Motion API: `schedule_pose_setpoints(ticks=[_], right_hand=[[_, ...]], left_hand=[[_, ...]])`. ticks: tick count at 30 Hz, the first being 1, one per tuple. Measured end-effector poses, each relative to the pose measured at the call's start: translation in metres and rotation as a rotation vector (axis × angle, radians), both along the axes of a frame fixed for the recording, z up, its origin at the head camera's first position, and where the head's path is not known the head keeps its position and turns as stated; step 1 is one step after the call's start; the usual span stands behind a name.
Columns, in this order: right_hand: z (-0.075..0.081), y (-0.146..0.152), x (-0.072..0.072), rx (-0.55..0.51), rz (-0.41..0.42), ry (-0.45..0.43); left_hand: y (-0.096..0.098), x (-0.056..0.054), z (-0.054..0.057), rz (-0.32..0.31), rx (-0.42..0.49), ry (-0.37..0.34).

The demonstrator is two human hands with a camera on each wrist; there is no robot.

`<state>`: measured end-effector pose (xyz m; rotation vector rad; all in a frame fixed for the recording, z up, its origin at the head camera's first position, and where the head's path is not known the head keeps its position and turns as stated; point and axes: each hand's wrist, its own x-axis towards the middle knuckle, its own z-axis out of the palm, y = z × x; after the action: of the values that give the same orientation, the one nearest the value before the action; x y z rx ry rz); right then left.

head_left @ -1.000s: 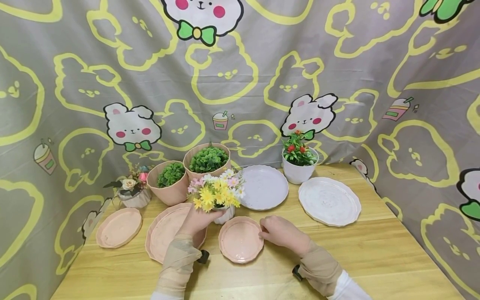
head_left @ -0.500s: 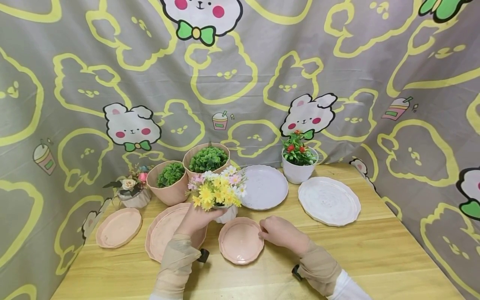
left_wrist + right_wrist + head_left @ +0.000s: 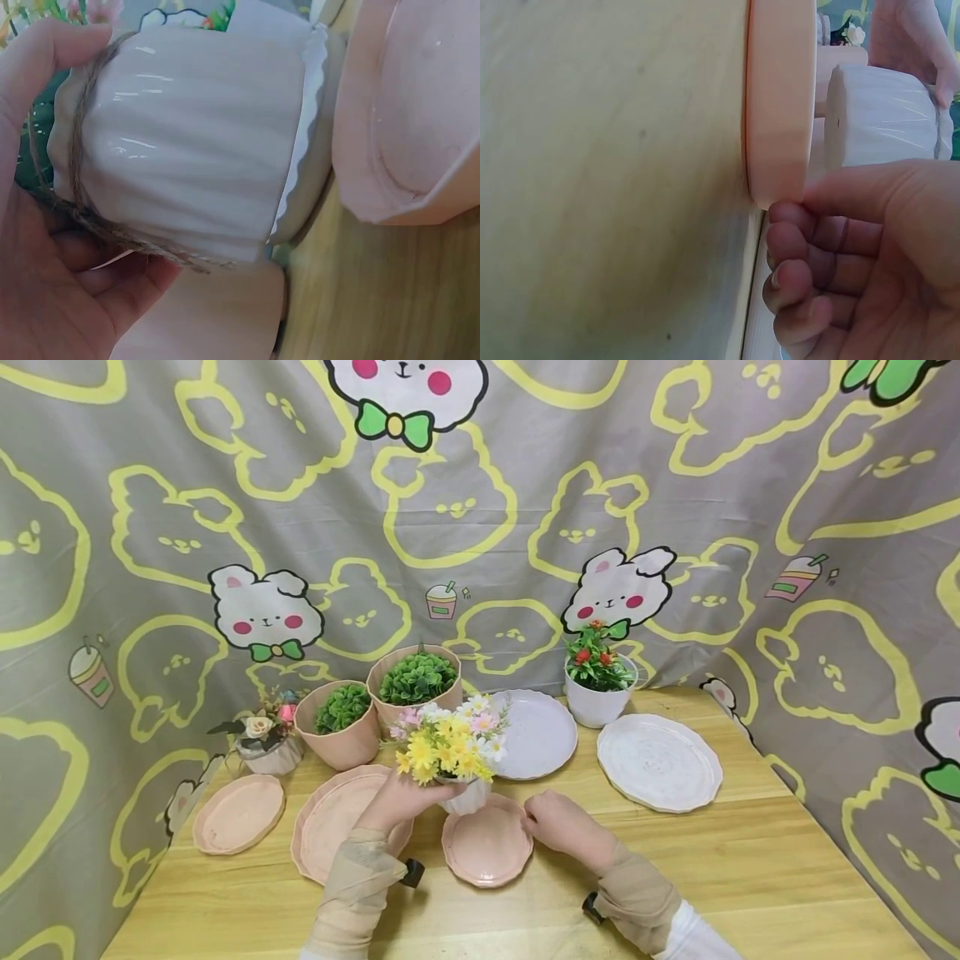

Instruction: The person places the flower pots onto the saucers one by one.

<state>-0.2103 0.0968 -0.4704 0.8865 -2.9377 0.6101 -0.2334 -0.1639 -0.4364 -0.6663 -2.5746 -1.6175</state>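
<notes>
Near the centre of the head frame, the pot [image 3: 468, 798] is held near its rim by the left hand [image 3: 396, 800], with thumb and fingers curled round it; it is tied with twine [image 3: 82, 216], topped by flowers [image 3: 446, 747] and seen over the upper edge of the saucer [image 3: 487, 853]. The saucer, at lower centre, is pinched at its right edge between thumb and forefinger of the right hand [image 3: 566, 828]. In the right wrist frame, the pot's base is shown raised beyond the saucer's rim. At lower left, the big saucer [image 3: 322, 827] is partly hidden by the left hand
</notes>
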Motion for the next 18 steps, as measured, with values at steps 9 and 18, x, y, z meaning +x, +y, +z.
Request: schedule_pose_setpoints(ticks=[9,18], right_hand=[[-0.002,-0.002,0.000,0.002,-0.052,0.004],[-0.005,-0.002,-0.002,-0.065,-0.036,0.007]], left_hand=[[0.012,0.014,0.016,-0.153,0.014,-0.087],[0.015,0.012,0.005,-0.258,0.020,-0.196]])
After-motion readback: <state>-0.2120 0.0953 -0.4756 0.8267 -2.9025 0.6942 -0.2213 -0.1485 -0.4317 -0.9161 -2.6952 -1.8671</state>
